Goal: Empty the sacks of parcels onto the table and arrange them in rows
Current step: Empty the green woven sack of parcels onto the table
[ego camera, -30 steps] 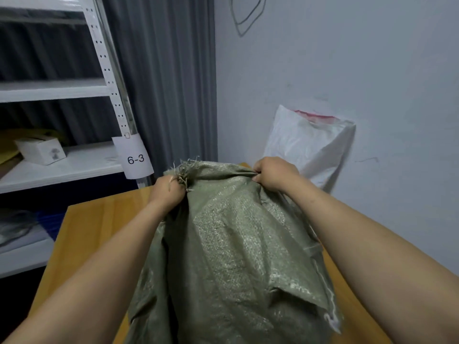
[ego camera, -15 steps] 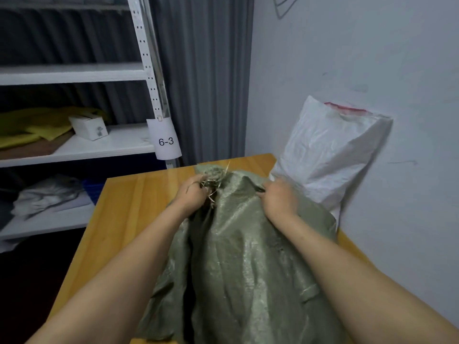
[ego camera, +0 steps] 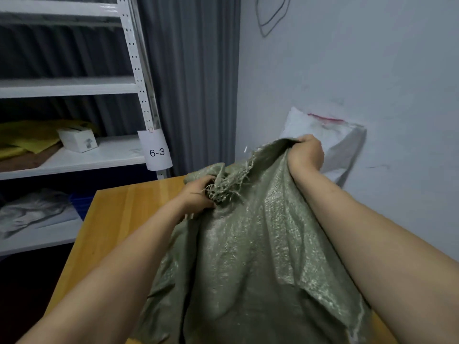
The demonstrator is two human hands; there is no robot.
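A green woven sack (ego camera: 248, 256) lies on the wooden table (ego camera: 119, 219) in front of me, its frayed end pointing away. My left hand (ego camera: 198, 194) grips the bunched, frayed corner low over the table. My right hand (ego camera: 306, 152) grips the other corner of that end and holds it higher. The sack's cloth stretches between the two hands. No parcels show; whatever the sack holds is hidden. Behind my right hand a white sack (ego camera: 330, 142) leans against the wall.
White metal shelving (ego camera: 74, 157) stands to the left with a tag marked 6-3 (ego camera: 156, 151), a small white box (ego camera: 77, 140) and yellow envelopes on it. A grey curtain (ego camera: 191, 83) hangs behind the table. The wall (ego camera: 372, 70) runs along the table's right side.
My right hand has lifted its corner of the green sack up and to the right. The left hand keeps its grip on the frayed corner, lower down. The view has tilted upward.
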